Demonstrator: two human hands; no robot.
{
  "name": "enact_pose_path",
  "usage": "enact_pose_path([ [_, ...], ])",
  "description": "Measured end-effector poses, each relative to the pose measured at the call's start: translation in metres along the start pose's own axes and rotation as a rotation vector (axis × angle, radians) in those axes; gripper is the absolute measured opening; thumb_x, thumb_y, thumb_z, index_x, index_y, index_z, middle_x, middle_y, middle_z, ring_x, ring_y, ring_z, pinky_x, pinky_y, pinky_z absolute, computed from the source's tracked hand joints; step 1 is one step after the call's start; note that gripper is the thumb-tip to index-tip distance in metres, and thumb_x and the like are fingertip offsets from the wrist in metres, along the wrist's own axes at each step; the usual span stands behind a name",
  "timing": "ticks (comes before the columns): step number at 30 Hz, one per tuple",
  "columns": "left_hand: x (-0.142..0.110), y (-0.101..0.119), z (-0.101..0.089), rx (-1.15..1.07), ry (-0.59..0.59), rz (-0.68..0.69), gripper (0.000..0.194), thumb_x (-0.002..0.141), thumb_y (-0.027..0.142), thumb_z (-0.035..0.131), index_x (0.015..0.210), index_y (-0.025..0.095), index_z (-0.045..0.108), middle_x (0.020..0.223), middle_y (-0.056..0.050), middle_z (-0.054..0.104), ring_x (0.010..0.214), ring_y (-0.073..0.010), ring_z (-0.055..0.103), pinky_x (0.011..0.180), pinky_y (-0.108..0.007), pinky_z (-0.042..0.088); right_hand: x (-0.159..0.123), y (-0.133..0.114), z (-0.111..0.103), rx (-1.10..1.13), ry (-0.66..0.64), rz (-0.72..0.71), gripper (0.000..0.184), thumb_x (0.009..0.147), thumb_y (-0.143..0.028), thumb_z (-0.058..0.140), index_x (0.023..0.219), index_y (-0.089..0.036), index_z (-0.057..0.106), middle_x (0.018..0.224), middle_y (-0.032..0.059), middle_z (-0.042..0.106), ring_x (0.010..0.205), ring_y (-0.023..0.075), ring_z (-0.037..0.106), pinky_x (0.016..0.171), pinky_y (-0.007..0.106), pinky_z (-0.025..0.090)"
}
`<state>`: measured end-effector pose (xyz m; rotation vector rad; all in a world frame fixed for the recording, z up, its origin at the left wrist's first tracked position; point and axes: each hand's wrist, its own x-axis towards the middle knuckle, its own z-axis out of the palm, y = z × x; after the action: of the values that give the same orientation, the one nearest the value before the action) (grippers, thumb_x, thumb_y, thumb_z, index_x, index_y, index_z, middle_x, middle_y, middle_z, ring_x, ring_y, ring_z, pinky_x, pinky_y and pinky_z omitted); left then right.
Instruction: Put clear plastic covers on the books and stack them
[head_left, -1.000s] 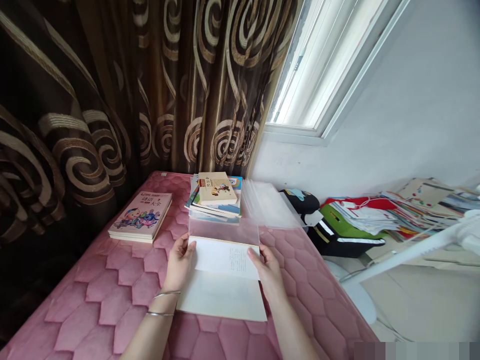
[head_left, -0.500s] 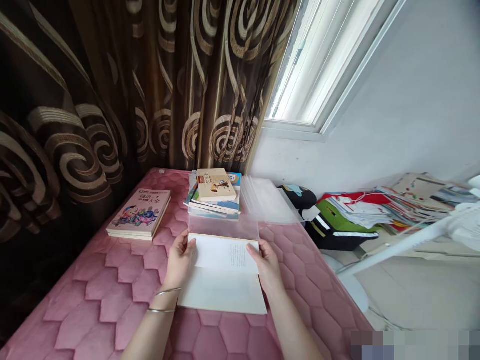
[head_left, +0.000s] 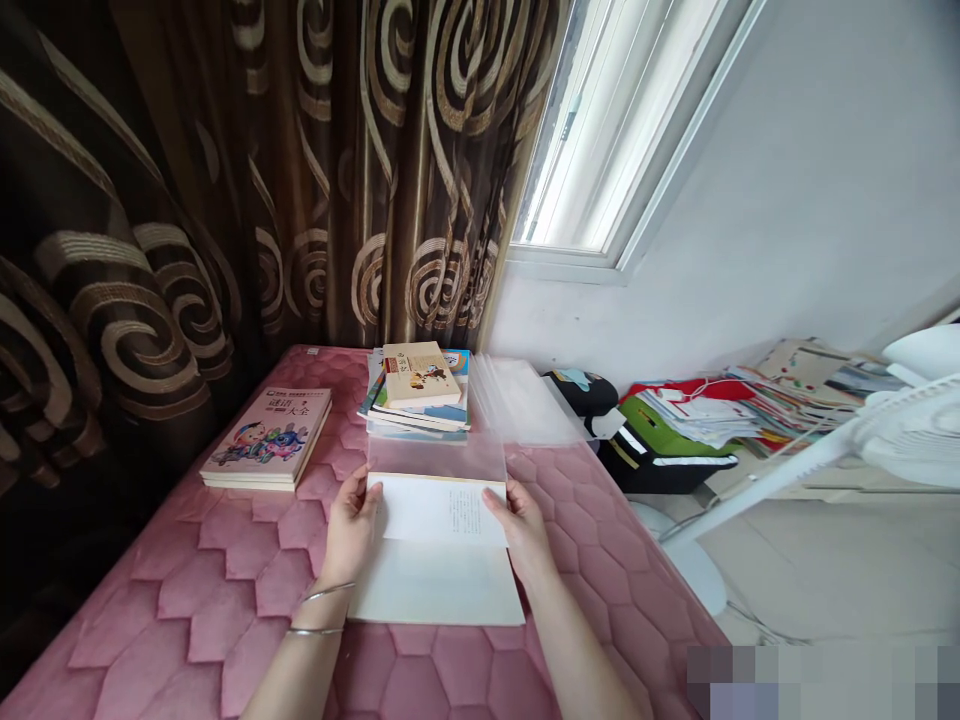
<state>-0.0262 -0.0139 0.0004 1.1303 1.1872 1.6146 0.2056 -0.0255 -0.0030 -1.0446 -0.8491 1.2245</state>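
Observation:
An open book (head_left: pixel 435 585) lies on the pink quilted bed cover, its pale inside pages facing up. A clear plastic book cover (head_left: pixel 439 455) extends beyond its far edge, and a flap of it seems to lie over the upper part of the page with small print. My left hand (head_left: pixel 352 520) pinches the book's left edge near the far corner, thumb on top. On the opposite edge, my right hand (head_left: pixel 525 525) grips the book in the same way. The fingers of both hands are partly hidden underneath.
Two stacked pink-covered books (head_left: pixel 270 435) lie at left. Beyond the hands is a pile of books (head_left: pixel 420 375), beside loose clear plastic covers (head_left: pixel 525 400). A white fan (head_left: pixel 780 475), a black-and-green bag (head_left: pixel 667 445) and heaped papers (head_left: pixel 810 385) stand off the bed's right side.
The view has shifted slightly, so the scene sits a little further left. Both hands keep their hold on the book, which has barely moved on the bed.

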Motion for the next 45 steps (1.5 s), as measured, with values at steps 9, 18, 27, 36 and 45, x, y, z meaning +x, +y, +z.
enact_pose_path([
  [9, -0.002, 0.006, 0.000, -0.009, 0.004, -0.028, 0.049, 0.069, 0.042, 0.069, 0.111, 0.017, 0.061, 0.104, -0.009, 0.070, 0.095, -0.0186, 0.062, 0.083, -0.029, 0.047, -0.005, -0.008, 0.004, 0.004, 0.022, 0.015, 0.041, 0.063, -0.055, 0.075, 0.083, -0.020, 0.067, 0.074, 0.0036, 0.071, 0.074, 0.0253, 0.067, 0.057, 0.029, 0.049],
  [18, -0.003, 0.004, -0.001, -0.017, -0.014, -0.010, 0.049, 0.072, 0.041, 0.068, 0.114, 0.017, 0.058, 0.108, -0.010, 0.067, 0.097, -0.0180, 0.061, 0.082, -0.028, 0.045, 0.001, 0.003, -0.002, 0.086, 0.042, 0.028, 0.032, 0.063, -0.047, 0.077, 0.079, -0.020, 0.070, 0.071, 0.0021, 0.072, 0.072, 0.0237, 0.067, 0.059, 0.029, 0.049],
  [27, -0.003, 0.004, 0.000, -0.049, -0.013, -0.020, 0.046, 0.071, 0.038, 0.069, 0.110, 0.017, 0.058, 0.098, -0.006, 0.067, 0.082, -0.0136, 0.059, 0.073, -0.024, 0.044, 0.001, 0.003, -0.002, 0.040, 0.152, 0.037, 0.037, 0.062, -0.053, 0.074, 0.079, -0.021, 0.070, 0.069, 0.0033, 0.071, 0.072, 0.0259, 0.067, 0.057, 0.031, 0.050],
  [36, -0.004, 0.007, 0.001, -0.053, -0.008, -0.019, 0.042, 0.070, 0.035, 0.068, 0.107, 0.018, 0.058, 0.101, -0.007, 0.067, 0.085, -0.0139, 0.059, 0.072, -0.023, 0.042, 0.000, 0.002, -0.002, -0.001, 0.096, 0.002, 0.035, 0.062, -0.054, 0.074, 0.069, -0.020, 0.068, 0.064, 0.0013, 0.068, 0.069, 0.0234, 0.066, 0.056, 0.029, 0.047],
  [45, -0.006, 0.007, 0.000, -0.028, -0.008, -0.017, 0.042, 0.071, 0.033, 0.067, 0.110, 0.019, 0.059, 0.096, -0.005, 0.067, 0.084, -0.0141, 0.059, 0.072, -0.024, 0.043, -0.002, 0.000, -0.001, -0.054, 0.064, -0.011, 0.039, 0.063, -0.057, 0.073, 0.063, -0.020, 0.061, 0.063, 0.0015, 0.067, 0.065, 0.0214, 0.063, 0.051, 0.027, 0.044],
])
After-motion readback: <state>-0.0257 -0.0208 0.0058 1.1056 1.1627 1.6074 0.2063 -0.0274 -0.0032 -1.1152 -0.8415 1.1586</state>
